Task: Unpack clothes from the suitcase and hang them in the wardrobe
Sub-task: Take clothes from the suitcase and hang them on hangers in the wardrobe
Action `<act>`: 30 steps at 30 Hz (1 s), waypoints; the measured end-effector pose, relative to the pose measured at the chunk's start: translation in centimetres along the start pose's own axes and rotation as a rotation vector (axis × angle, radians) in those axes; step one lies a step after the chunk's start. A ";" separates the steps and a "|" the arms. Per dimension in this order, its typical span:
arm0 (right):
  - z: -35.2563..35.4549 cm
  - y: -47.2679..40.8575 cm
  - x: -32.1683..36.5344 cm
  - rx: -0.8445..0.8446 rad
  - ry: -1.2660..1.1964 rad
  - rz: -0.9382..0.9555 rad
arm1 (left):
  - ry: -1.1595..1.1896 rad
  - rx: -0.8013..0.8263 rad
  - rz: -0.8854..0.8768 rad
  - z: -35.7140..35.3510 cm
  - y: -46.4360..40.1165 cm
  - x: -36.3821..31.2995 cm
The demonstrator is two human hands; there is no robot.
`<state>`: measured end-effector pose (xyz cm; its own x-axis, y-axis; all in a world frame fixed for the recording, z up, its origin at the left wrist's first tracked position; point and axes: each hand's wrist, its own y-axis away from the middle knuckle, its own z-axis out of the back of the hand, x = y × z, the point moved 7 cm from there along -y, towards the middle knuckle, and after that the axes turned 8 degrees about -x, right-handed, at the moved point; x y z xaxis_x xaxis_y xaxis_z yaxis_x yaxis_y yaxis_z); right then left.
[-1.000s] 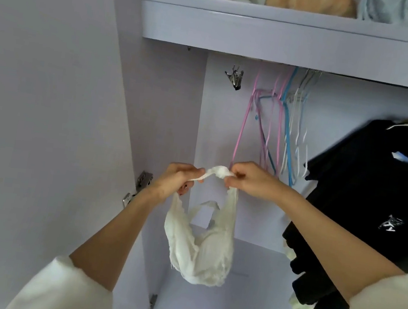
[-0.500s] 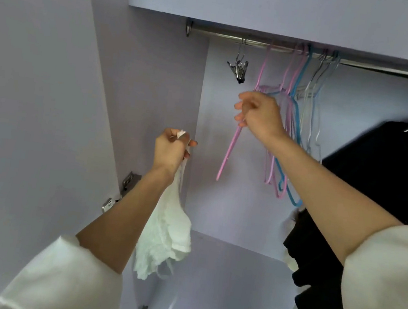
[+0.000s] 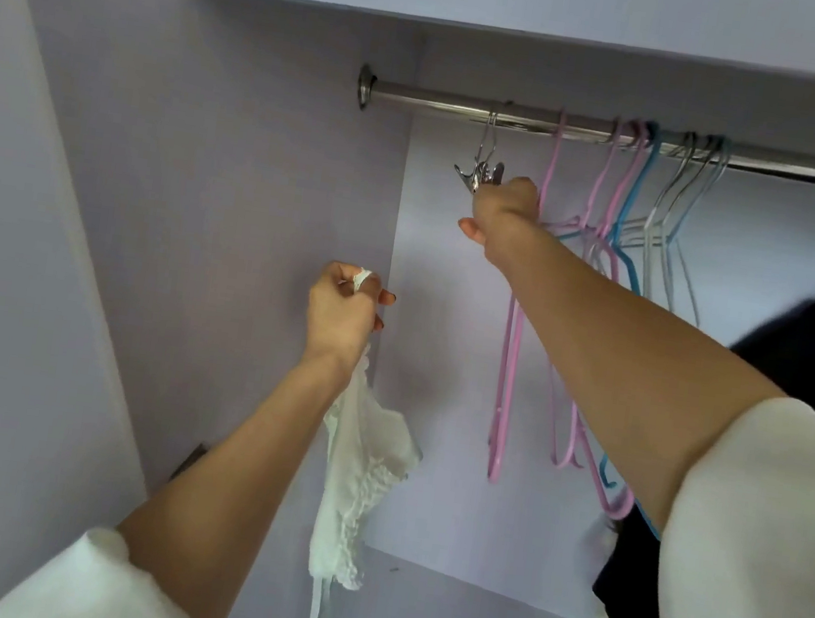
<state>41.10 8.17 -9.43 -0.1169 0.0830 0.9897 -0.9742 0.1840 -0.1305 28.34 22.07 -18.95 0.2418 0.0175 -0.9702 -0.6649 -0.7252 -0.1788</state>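
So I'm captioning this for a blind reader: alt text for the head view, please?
A person's right hand reaches up to a metal clip on a wardrobe rail, while the left hand holds a white garment. Empty hangers and dark clothes hang to the right.

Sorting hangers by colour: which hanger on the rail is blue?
The blue hanger, one only, hangs on the rail between the pink hangers to its left and the grey wire hangers to its right.

We've got open rail (image 3: 422, 100) left of the metal clip (image 3: 480, 170); hangers (image 3: 614, 222) and dark clothes (image 3: 813, 357) crowd the right.
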 end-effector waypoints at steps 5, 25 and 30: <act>0.9 -1.1 -0.1 -0.172 0.151 0.215 | 0.016 0.006 -0.006 0.0 0.2 -0.2; 5.7 14.5 -7.6 0.277 -0.347 -0.102 | -0.006 0.189 0.309 2.3 8.0 0.6; 7.9 17.7 -11.4 0.317 -0.367 -0.266 | -0.100 0.284 0.329 3.3 10.5 1.6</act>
<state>23.71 2.71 -22.56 0.1365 -0.2838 0.9491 -0.9831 -0.1565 0.0946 19.45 16.75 -22.96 -0.0757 -0.1061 -0.9915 -0.8661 -0.4857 0.1181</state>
